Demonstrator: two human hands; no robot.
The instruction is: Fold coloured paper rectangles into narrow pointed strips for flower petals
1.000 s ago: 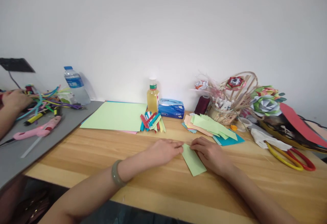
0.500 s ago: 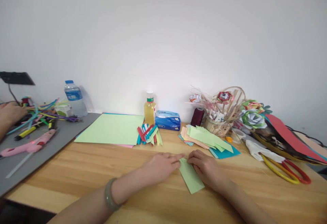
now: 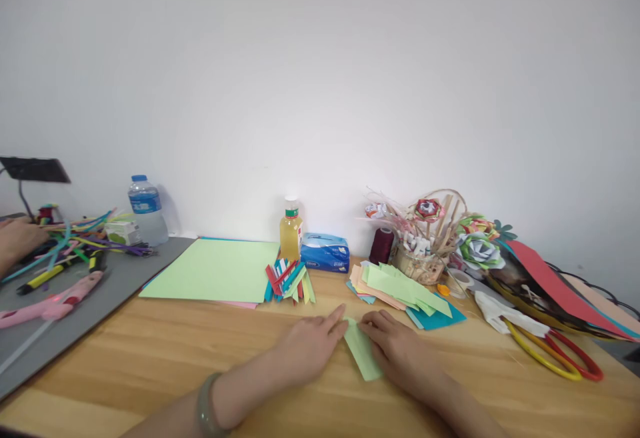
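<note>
A light green paper strip (image 3: 361,353) lies on the wooden table (image 3: 165,351) in front of me. My left hand (image 3: 309,346), with a green bangle on its wrist, rests flat beside the strip's left edge, fingertips touching its far corner. On the strip's right side lies my right hand (image 3: 395,350), fingers curled and pressing down on the paper. Just beyond are a stack of cut paper pieces (image 3: 400,286) and a bundle of folded coloured strips (image 3: 289,281).
Large green sheet (image 3: 215,270), juice bottle (image 3: 291,231), tissue pack (image 3: 325,253) and a basket of paper flowers (image 3: 425,238) line the back. Scissors (image 3: 555,348) lie right. On the left, a grey mat (image 3: 65,318) holds a pink glue gun (image 3: 50,305), markers, and another person's hand (image 3: 15,241).
The camera has tilted up, so everything sits lower in view. My hands have stayed on the green strip, the right one now covering more of it.
</note>
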